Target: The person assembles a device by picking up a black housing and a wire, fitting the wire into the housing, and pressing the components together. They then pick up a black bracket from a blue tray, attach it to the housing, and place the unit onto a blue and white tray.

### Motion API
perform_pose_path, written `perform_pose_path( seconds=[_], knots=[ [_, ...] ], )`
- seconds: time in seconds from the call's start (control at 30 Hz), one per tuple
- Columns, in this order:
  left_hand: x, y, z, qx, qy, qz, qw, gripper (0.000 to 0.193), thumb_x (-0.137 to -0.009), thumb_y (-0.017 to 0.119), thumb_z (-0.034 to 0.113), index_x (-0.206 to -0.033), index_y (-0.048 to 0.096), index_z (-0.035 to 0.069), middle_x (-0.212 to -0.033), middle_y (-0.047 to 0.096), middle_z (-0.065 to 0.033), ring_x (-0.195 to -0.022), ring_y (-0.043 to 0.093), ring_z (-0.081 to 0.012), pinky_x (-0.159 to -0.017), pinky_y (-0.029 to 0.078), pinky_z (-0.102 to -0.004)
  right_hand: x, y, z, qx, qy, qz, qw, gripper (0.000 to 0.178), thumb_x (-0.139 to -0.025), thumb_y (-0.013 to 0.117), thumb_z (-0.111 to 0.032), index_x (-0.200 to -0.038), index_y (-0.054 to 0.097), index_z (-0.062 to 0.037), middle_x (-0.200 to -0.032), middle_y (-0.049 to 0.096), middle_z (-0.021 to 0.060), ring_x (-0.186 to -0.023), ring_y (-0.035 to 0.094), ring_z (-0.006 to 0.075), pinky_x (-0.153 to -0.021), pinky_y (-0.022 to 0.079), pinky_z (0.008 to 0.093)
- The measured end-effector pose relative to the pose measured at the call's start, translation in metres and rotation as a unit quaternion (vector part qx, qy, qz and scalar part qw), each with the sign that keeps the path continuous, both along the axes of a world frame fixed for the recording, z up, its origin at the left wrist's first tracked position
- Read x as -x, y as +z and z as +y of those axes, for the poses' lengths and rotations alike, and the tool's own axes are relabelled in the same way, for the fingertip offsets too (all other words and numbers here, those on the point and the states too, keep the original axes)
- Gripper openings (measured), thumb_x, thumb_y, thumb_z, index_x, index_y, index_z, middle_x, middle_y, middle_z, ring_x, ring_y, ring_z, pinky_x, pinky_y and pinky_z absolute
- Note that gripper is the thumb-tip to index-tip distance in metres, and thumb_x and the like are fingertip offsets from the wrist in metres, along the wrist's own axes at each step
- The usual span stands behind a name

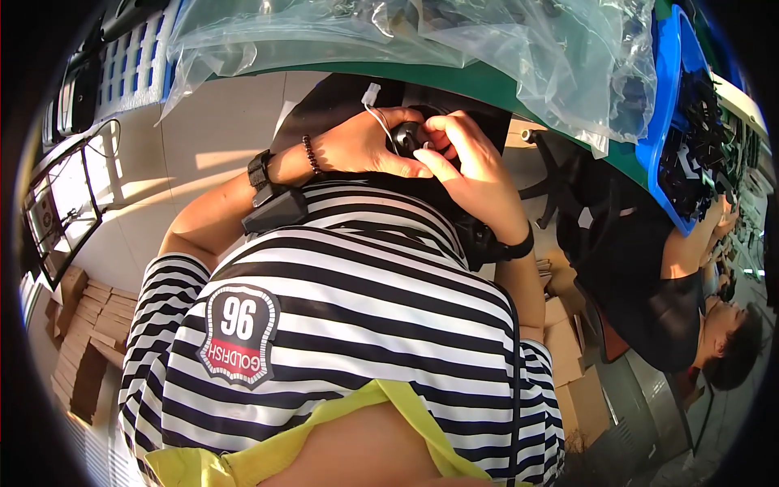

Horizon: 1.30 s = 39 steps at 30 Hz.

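Observation:
Close in front of my body, over my lap, both hands meet at a small rounded black part (404, 138). My left hand (365, 148) is wrapped round its left side, thumb and fingers curled about it. A thin white cable rises from the part and ends in a white plug (372, 93) above the left hand. My right hand (469, 158) presses at the part from the right, with its thumb and fingers bent together in a pinch. What lies between the right fingertips is too small and partly hidden to make out.
Clear plastic bags (519, 65) cover the green table (324, 71) ahead. A blue bin (667, 105) of black pieces sits at its right end. At the right, a co-worker in black (649, 268) is seated. Cardboard (93, 325) is stacked lower left, near a black metal frame (101, 174).

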<state>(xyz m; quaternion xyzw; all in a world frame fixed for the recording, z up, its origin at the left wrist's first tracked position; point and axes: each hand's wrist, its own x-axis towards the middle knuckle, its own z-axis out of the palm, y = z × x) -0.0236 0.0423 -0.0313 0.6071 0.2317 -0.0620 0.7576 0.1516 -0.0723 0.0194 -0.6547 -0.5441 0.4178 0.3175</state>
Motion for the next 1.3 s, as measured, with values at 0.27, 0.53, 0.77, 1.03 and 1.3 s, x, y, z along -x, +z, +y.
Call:
perform_pose_path(
  seconds=[0.27, 0.53, 0.77, 1.03, 1.3],
  knots=[
    [0.0, -0.003, -0.001, 0.007, -0.008, -0.033, 0.999, 0.073, -0.078, 0.088, 0.03, -0.136, 0.054, 0.0, -0.118, 0.066, -0.0095, -0.109, 0.062, -0.0181, -0.098, 0.049, -0.0316, -0.01, 0.002, 0.001, 0.03, 0.041, 0.022, 0.998, 0.024, -0.09, 0.071, -0.012, -0.109, 0.06, -0.0014, -0.1, 0.061, 0.009, -0.082, 0.063, 0.0206, -0.073, 0.052, 0.0331],
    [0.001, 0.003, 0.0, 0.026, -0.014, -0.034, 0.999, 0.073, -0.078, 0.085, 0.041, -0.131, 0.058, -0.002, -0.119, 0.066, -0.0153, -0.113, 0.062, -0.0233, -0.1, 0.047, -0.0328, -0.008, 0.002, -0.004, 0.001, 0.041, 0.017, 0.999, 0.026, -0.09, 0.073, -0.015, -0.107, 0.059, -0.0012, -0.097, 0.06, 0.0078, -0.076, 0.061, 0.02, -0.071, 0.052, 0.0321],
    [0.0, -0.004, -0.004, -0.007, 0.009, -0.035, 0.999, 0.073, -0.074, 0.09, 0.031, -0.132, 0.056, 0.0, -0.116, 0.067, -0.0094, -0.106, 0.063, -0.0165, -0.096, 0.05, -0.0307, 0.001, 0.002, -0.001, 0.035, 0.024, -0.035, 0.998, 0.027, -0.09, 0.072, -0.015, -0.108, 0.058, -0.0011, -0.095, 0.058, 0.0073, -0.076, 0.06, 0.0196, -0.072, 0.052, 0.0309],
    [0.003, -0.012, -0.007, -0.017, 0.016, -0.053, 0.998, 0.071, -0.076, 0.088, 0.031, -0.131, 0.057, 0.0, -0.119, 0.066, -0.0092, -0.109, 0.062, -0.0168, -0.097, 0.049, -0.0308, 0.005, -0.003, 0.004, 0.028, 0.028, -0.069, 0.997, 0.026, -0.09, 0.072, -0.013, -0.108, 0.058, -0.0009, -0.097, 0.058, 0.0076, -0.079, 0.06, 0.0199, -0.074, 0.051, 0.0315],
    [0.004, -0.006, -0.004, -0.05, 0.009, -0.044, 0.998, 0.072, -0.077, 0.086, 0.035, -0.132, 0.056, -0.001, -0.123, 0.064, -0.0123, -0.114, 0.061, -0.0205, -0.102, 0.046, -0.0328, 0.008, -0.008, 0.001, 0.007, 0.034, -0.081, 0.996, 0.027, -0.09, 0.07, -0.011, -0.112, 0.059, -0.0007, -0.099, 0.059, 0.0087, -0.084, 0.061, 0.02, -0.075, 0.051, 0.0314]
  ],
)
